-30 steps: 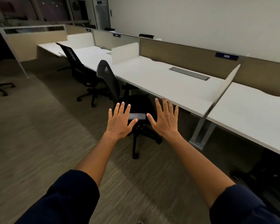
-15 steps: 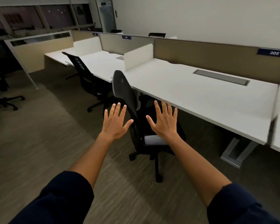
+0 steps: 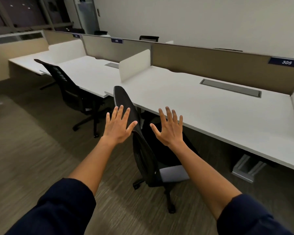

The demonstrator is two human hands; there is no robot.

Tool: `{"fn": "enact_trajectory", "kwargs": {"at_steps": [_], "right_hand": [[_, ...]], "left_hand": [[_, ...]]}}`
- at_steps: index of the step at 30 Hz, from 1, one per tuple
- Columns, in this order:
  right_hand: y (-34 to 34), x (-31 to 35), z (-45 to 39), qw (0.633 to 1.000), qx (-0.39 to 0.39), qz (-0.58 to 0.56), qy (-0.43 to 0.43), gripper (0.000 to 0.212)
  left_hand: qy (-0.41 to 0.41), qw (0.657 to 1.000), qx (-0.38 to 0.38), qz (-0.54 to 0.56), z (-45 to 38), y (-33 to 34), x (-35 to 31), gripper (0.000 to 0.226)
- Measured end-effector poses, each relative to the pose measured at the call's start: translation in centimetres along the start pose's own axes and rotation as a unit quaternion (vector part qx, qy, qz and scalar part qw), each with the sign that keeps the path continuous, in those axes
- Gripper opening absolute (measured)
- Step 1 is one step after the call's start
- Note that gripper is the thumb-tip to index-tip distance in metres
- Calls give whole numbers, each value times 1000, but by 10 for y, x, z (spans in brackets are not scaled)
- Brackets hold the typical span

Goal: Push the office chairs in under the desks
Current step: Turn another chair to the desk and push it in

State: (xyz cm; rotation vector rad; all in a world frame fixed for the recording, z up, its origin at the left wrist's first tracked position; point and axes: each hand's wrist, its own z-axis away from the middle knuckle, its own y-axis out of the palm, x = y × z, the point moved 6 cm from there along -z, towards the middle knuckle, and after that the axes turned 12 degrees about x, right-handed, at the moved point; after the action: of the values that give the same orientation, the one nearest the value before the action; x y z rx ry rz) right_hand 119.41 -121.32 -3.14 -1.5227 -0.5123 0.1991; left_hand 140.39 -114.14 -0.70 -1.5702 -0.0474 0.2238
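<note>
A black office chair (image 3: 143, 150) stands side-on in front of the white desk (image 3: 210, 112), its seat partly under the desk edge and its backrest leaning left. My left hand (image 3: 119, 126) is open, fingers spread, just left of the backrest; whether it touches the backrest is unclear. My right hand (image 3: 170, 129) is open above the seat, right of the backrest, holding nothing. A second black chair (image 3: 70, 89) stands farther left, pulled out from the neighbouring desk (image 3: 85, 73).
White dividers (image 3: 134, 64) and a tan back panel (image 3: 219, 68) with the label 305 (image 3: 286, 62) separate the desks. A grey desk leg (image 3: 244, 167) stands at right. Open carpet lies to the left. Another chair back (image 3: 148, 38) shows behind the panel.
My view has come closer to the near chair. Both open hands now flank its backrest, the left one reaching its edge. The chair itself looks unmoved.
</note>
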Motion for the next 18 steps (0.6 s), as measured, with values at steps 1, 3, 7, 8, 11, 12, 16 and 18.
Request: {"fn": "enact_trajectory", "kwargs": {"at_steps": [1, 3, 7, 8, 11, 12, 16, 18], "right_hand": [[3, 9, -16, 1000, -10, 2, 15, 83], [4, 16, -34, 1000, -13, -9, 27, 83], [3, 45, -74, 995, -36, -21, 89, 83], [6, 54, -80, 991, -36, -32, 121, 83], [11, 76, -90, 986, -32, -32, 163, 82], [12, 77, -88, 986, -32, -37, 160, 82], [21, 105, -100, 975, -35, -45, 214, 81], [27, 119, -104, 974, -24, -50, 221, 81]], "left_hand": [[18, 1000, 4, 6, -22, 1, 17, 79], [33, 999, 10, 5, -50, 2, 34, 79], [108, 993, 43, 0, -117, 1, 72, 80], [139, 989, 47, -7, -133, 1, 80, 80], [189, 978, 83, -23, -159, 6, 94, 79], [193, 977, 87, -30, -157, 10, 92, 78], [246, 961, 121, -24, -192, 14, 110, 73], [260, 957, 128, -26, -201, 16, 116, 71]]}}
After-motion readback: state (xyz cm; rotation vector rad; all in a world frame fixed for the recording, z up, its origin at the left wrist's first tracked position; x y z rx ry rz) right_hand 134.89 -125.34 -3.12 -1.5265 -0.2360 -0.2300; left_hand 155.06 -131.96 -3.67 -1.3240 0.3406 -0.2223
